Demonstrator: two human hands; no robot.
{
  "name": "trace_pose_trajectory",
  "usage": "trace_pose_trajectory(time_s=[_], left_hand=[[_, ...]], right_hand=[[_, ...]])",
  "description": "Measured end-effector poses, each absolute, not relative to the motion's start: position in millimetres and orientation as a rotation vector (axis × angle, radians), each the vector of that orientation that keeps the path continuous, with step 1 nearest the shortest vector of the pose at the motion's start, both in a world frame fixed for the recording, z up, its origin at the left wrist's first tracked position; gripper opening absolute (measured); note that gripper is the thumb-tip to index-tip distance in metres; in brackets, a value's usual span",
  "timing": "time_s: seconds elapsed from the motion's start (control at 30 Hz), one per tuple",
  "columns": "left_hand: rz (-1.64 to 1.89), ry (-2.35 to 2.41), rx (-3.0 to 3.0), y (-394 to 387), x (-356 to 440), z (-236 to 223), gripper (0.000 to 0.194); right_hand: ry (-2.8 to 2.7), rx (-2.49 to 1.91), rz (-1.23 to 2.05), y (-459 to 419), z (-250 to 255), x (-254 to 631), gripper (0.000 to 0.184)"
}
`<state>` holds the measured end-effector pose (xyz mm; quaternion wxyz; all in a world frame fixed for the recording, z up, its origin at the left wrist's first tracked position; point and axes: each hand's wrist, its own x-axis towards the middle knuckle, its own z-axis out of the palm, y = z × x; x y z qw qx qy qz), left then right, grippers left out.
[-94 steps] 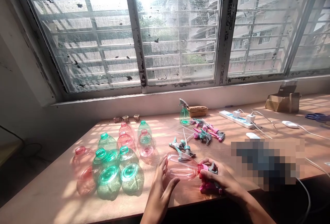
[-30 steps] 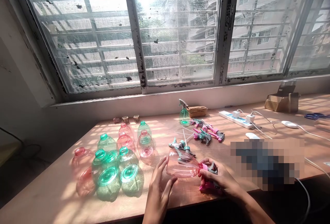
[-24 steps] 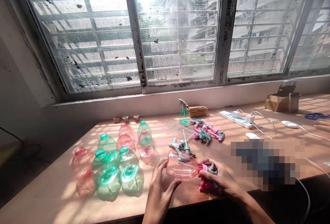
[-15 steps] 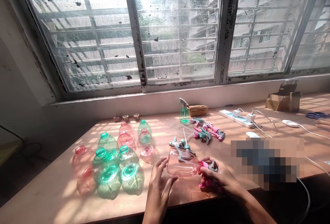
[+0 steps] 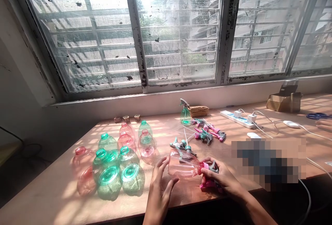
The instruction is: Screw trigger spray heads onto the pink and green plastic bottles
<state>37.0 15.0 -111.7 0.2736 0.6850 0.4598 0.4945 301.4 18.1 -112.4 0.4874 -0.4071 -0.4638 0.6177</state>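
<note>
A clear pink bottle [image 5: 183, 164] lies on its side just above the wooden table [image 5: 64, 197], near the front edge. My left hand [image 5: 160, 187] cups its base with fingers spread along the wall. My right hand [image 5: 220, 178] is closed round the pink and grey trigger sprayer head [image 5: 210, 169] at the bottle's neck. Loose trigger heads [image 5: 183, 145] lie just behind the bottle.
Several pink and green empty bottles [image 5: 114, 162] stand grouped at the left. More trigger heads [image 5: 209, 131] and a finished green spray bottle [image 5: 185, 113] sit further back. A power strip [image 5: 237, 118] with cables, a cardboard box [image 5: 284, 101] and another person's fingers [image 5: 324, 124] are at the right.
My left hand has loosened and re-set its fingers on the bottle's base several times while my right hand stayed on the trigger head. The bottle has turned slightly.
</note>
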Motion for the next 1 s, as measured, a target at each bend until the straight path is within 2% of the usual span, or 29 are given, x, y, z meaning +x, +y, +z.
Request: trace_pose_trajectory(time_s=[0.1, 0.23, 0.4, 0.73, 0.87, 1.0], left_hand=[[1.366, 1.239, 1.865, 16.4, 36.5, -112.4, 0.046], [1.303, 1.256, 1.833, 14.0, 38.4, -107.8, 0.054], [1.289, 1.245, 1.797, 13.3, 37.3, -109.3, 0.044], [1.325, 1.237, 1.820, 13.7, 38.1, -109.5, 0.050], [1.301, 1.268, 1.775, 10.4, 40.3, -106.4, 0.044], [1.303, 1.261, 1.847, 12.5, 38.5, -108.8, 0.046]], right_hand=[[-1.136, -0.963, 1.499, 18.1, -112.1, 300.7, 0.050], [-1.154, -0.963, 1.481, 18.7, -113.0, 299.5, 0.053], [-1.178, -0.988, 1.460, 19.2, -114.2, 300.2, 0.051], [-1.153, -1.014, 1.466, 18.1, -112.5, 299.3, 0.052], [-1.179, -0.992, 1.461, 18.7, -113.2, 299.7, 0.052], [-1.132, -0.997, 1.485, 19.3, -114.5, 301.0, 0.052]])
